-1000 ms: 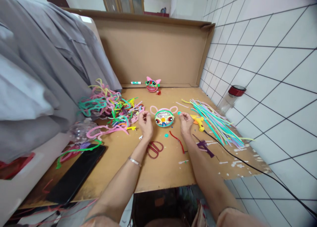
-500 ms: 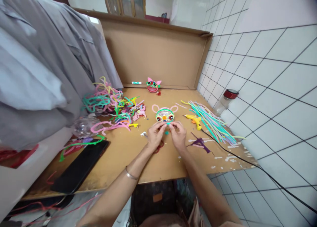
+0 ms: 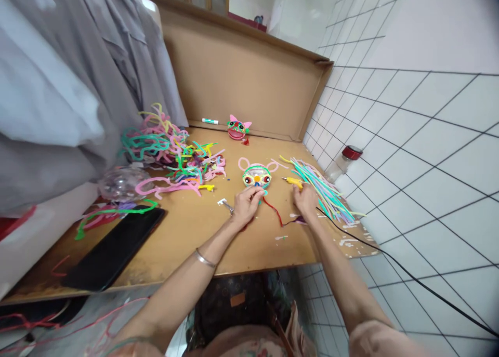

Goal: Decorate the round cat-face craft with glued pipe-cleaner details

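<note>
In front of me lies a lion-like face (image 3: 256,179) made of pipe cleaners, with round eyes, an orange nose and pink looped ears. Just below it, my left hand (image 3: 247,207) pinches a small teal pipe-cleaner piece (image 3: 265,193) between thumb and fingers. My right hand (image 3: 306,200) is closed around the handle of a yellow glue gun (image 3: 295,182), whose nozzle points left toward the face. Its handle is mostly covered by my fingers. A red strand (image 3: 276,211) runs over the table between my hands, and a purple bit shows beside my right wrist.
Tangled pipe cleaners (image 3: 163,139) heap at the left, above a black phone (image 3: 115,248). Straight pipe cleaners (image 3: 325,188) lie at the right, near a red-lidded jar (image 3: 345,162). A finished-looking face (image 3: 237,128) sits by the cardboard wall (image 3: 241,76). The gun's cord (image 3: 390,258) trails right.
My right hand has let go of the teal piece, moved right and closed on the glue gun. My left hand keeps its pinch. The view has shifted slightly.
</note>
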The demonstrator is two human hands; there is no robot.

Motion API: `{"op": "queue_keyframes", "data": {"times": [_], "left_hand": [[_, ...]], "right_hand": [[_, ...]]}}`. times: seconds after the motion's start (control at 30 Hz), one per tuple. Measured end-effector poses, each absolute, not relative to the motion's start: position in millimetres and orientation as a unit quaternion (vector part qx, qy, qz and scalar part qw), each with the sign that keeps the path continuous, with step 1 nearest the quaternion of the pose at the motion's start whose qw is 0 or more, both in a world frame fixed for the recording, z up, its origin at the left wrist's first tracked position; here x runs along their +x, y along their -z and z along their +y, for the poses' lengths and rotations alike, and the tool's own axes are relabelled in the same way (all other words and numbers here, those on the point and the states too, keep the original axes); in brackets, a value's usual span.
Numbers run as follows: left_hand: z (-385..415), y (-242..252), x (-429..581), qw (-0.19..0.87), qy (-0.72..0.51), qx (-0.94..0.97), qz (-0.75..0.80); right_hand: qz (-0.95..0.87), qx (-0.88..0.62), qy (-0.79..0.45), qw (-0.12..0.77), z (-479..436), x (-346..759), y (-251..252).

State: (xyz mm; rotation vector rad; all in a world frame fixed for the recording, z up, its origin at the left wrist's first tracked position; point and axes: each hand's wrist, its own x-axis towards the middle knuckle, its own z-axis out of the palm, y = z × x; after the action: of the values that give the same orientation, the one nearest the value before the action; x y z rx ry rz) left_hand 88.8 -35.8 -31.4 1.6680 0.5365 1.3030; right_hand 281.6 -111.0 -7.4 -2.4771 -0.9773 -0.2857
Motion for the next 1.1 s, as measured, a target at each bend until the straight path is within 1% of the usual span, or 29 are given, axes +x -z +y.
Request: {"op": "queue_keyframes", "data": {"times": [0.03,0.13,0.27,0.43,0.53,0.7,0.77,0.83,0.87,0.9,0.93,0.97,1.03,1.1], "left_hand": [[-35.9,31.7,89.5,0.460,-0.527,0.681,0.215],[-36.3,34.1,91.2,0.437,-0.509,0.713,0.204],[-37.2,37.2,91.6,0.409,-0.485,0.748,0.195],[-38.5,38.7,92.8,0.425,-0.476,0.744,0.199],[-38.5,38.8,94.1,0.435,-0.482,0.733,0.203],[-35.8,38.9,94.6,0.445,-0.485,0.725,0.200],[-34.3,38.6,94.0,0.451,-0.484,0.724,0.194],[-32.4,37.4,93.1,0.458,-0.491,0.717,0.188],[-31.2,36.6,92.7,0.461,-0.497,0.711,0.188],[-29.7,35.5,92.3,0.464,-0.507,0.700,0.193],[-27.9,34.5,91.9,0.472,-0.517,0.685,0.204],[-25.7,33.4,91.7,0.486,-0.525,0.664,0.218],[-20.8,31.3,91.4,0.539,-0.527,0.609,0.246],[-16.2,29.3,91.1,0.602,-0.516,0.552,0.258]], "right_hand": [[-0.325,-0.927,0.095,0.163,-108.3,290.9,4.9],[-0.307,-0.941,0.074,0.118,-98.5,307.0,4.1],[-0.291,-0.948,0.060,0.113,-86.0,315.6,13.1],[-0.240,-0.957,0.040,0.156,-79.6,328.7,19.5],[-0.210,-0.956,0.039,0.201,-86.6,330.7,20.8],[-0.167,-0.939,0.079,0.291,-98.6,323.1,19.1],[-0.176,-0.908,0.087,0.370,-95.5,317.4,14.9],[-0.195,-0.829,0.085,0.516,-88.6,308.9,10.2],[-0.207,-0.787,0.080,0.576,-84.9,303.3,8.5],[-0.217,-0.751,0.079,0.619,-81.7,296.9,7.9],[-0.229,-0.725,0.087,0.644,-79.3,290.0,8.6],[-0.236,-0.712,0.101,0.653,-77.8,282.8,10.7],[-0.228,-0.722,0.126,0.641,-77.5,270.1,18.5],[-0.216,-0.739,0.115,0.628,-79.0,262.5,27.9]]}}
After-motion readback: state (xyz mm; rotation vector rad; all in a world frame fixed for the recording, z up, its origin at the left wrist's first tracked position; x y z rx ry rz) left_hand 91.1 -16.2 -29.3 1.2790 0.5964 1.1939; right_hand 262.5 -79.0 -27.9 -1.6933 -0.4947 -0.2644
